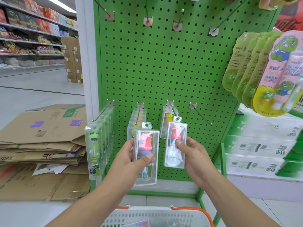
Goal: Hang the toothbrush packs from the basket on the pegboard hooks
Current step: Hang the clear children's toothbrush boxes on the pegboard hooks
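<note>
Hands point(126, 154) point(192, 152) each grasp one clear rigid plastic toothbrush pack point(146, 154) point(175, 145), pink-handled brush inside, before green perforated pegboard's point(164, 66) lower-edge wire hooks point(200, 114).

Upper left of frame: long store shelving point(31, 30) stocked with packaged goods, lit by a ceiling light strip point(62, 4). Floor point(41, 89): pale grey tile. Left centre: stacked brown cartons point(73, 59). Lower left: flattened cardboard sheets point(42, 136). Right: green-and-white wrapped packs point(262, 145), stacked.
</note>
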